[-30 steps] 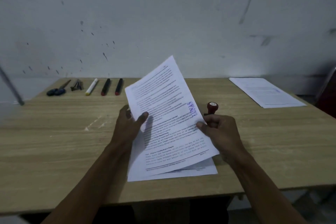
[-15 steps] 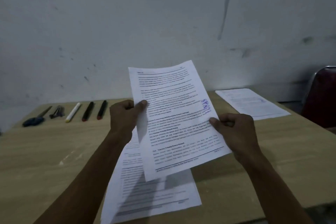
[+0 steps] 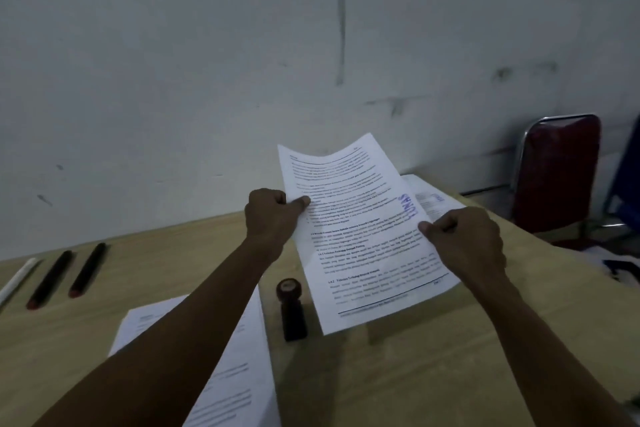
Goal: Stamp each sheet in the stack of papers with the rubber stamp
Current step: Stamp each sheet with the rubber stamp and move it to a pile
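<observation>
I hold a printed sheet [image 3: 360, 239] in the air above the table, tilted toward the right; a blue stamp mark shows near its right edge. My left hand [image 3: 273, 215] pinches its left edge and my right hand [image 3: 467, 239] pinches its right edge. The rubber stamp [image 3: 292, 308], dark with a round top, stands upright on the table just left of the held sheet's lower corner. The stack of papers [image 3: 239, 371] lies flat at the lower left, partly hidden under my left forearm. A pile of sheets [image 3: 429, 199] lies at the far right behind the held sheet.
The wooden table [image 3: 415, 374] meets a grey wall. Two dark markers [image 3: 88, 269] and a white one [image 3: 17, 279] lie at the far left. A red chair [image 3: 557, 177] with a metal frame stands beyond the table's right edge.
Both hands lifted the stamped sheet off the stack and carried it to the right toward the far pile. The stamp now stands free on the table. The view swung right.
</observation>
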### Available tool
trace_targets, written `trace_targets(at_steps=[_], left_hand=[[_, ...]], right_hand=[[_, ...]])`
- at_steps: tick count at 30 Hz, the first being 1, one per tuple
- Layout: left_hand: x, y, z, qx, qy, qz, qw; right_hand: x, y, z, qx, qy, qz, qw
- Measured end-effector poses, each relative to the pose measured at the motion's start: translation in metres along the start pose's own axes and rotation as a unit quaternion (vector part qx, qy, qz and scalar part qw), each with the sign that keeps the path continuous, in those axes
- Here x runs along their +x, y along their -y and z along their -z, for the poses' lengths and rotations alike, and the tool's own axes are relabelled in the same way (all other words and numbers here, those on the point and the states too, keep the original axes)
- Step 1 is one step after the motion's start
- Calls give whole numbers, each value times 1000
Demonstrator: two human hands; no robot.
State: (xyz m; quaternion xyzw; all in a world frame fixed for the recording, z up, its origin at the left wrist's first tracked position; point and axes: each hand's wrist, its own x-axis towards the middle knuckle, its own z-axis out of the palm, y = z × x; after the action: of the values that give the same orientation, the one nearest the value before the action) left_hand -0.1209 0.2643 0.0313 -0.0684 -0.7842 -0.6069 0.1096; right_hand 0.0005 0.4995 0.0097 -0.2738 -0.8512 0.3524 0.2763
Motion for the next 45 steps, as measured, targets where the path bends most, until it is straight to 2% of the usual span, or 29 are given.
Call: trace_targets(at_steps=[6, 9, 18, 26, 38, 45], left_hand=[[36, 13, -64, 107, 133, 84, 982], [55, 20, -99, 156, 162, 115, 968], [113, 50, -186, 180, 154, 110, 965], [163, 66, -236, 215, 156, 93, 960], [173, 80, -254, 253, 159, 42, 953], [167, 80, -251, 252, 150, 30, 955]], right_hand=[[64, -46, -11, -110, 0, -17, 994], [93, -66, -19, -157, 9, -14, 988], [170, -99, -44, -216, 12, 18, 976], [227, -114, -62, -252, 7, 15, 968], [245, -124, -71, -295, 22, -3, 955], [241, -121, -69, -353, 6, 25, 935]])
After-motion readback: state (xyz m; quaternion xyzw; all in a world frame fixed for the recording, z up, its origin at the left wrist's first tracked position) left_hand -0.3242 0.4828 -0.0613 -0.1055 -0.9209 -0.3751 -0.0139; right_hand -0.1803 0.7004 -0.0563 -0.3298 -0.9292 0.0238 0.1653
